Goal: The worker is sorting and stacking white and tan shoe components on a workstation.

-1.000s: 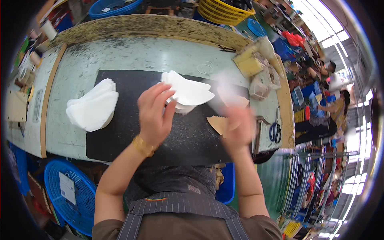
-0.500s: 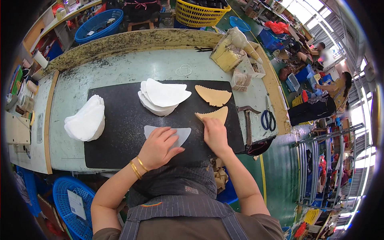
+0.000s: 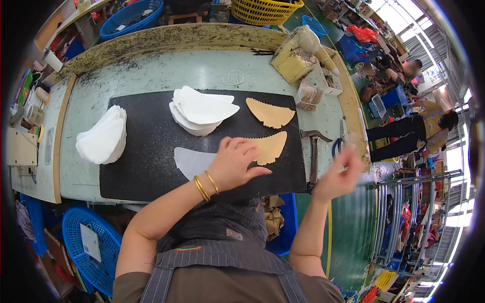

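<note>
My left hand, with two gold bangles at the wrist, lies open on the black mat. Its fingertips rest at the left end of a tan curved piece with a notched edge. Partly under that hand is a grey curved piece. My right hand is raised off the mat's right side, fingers drawn together and blurred. A pale smear shows at its fingertips; what it is cannot be made out. A second tan notched piece lies farther back, beside a stack of white curved pieces.
Another white stack overlaps the mat's left edge. Right of the mat are a hammer, scissors and a yellowed block. A blue basket stands below left. Another person stands at right.
My right hand has left the near tan piece and risen to the right. My left hand has slid right from the grey piece to that tan piece. The view has shifted slightly.
</note>
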`<state>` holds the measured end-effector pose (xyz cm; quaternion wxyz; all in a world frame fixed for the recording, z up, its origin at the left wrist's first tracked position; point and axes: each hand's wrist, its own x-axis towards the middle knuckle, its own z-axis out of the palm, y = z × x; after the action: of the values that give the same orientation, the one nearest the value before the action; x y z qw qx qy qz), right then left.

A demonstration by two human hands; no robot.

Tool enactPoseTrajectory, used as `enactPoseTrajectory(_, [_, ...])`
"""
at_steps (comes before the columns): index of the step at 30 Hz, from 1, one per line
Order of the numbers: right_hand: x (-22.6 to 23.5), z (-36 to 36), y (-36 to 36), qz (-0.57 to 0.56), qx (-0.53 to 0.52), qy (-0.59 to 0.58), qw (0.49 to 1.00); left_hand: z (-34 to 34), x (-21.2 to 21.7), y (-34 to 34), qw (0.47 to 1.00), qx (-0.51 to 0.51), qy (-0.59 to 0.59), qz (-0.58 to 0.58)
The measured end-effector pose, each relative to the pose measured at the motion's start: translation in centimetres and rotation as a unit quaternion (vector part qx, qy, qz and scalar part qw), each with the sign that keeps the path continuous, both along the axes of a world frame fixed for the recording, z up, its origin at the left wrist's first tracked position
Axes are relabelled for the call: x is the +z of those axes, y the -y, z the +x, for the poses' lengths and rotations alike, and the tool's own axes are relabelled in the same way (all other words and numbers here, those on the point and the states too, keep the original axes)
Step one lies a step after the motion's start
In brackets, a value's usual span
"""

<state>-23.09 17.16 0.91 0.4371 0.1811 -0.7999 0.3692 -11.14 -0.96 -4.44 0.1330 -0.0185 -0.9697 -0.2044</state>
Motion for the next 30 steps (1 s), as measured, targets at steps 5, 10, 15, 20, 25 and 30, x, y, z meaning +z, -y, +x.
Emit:
enactPoseTrajectory(5, [-2.4,5.5,4.0,0.229,0.282,-0.085,0.928,1.8,2.3,-1.6,0.719,0.025,-0.075,0.691])
enactPoseTrajectory(10, [-0.4,7.2,6.0,0.078,0.361,0.025,0.929,4.3,3.6,-0.5,0.598,0.002,-0.045,0.8])
enactPoseTrajectory(15, [1.0,8.6,5.4,0.032,0.446,0.157,0.88,6.1,4.4,0.0,0.679,-0.017,-0.051,0.732])
enactPoseTrajectory(20, [2.9,8.8,4.0,0.1,0.454,0.196,0.863,6.6,4.8,-1.6,0.756,-0.012,-0.099,0.647])
enactPoseTrajectory(25, [2.2,10.2,3.4,0.16,0.329,0.0,0.931,6.5,5.3,-3.1,0.834,0.032,-0.116,0.539])
enactPoseTrajectory(30, [1.0,11.1,2.1,-0.067,0.295,0.351,0.886,5.9,4.5,-5.4,0.819,0.057,-0.114,0.559])
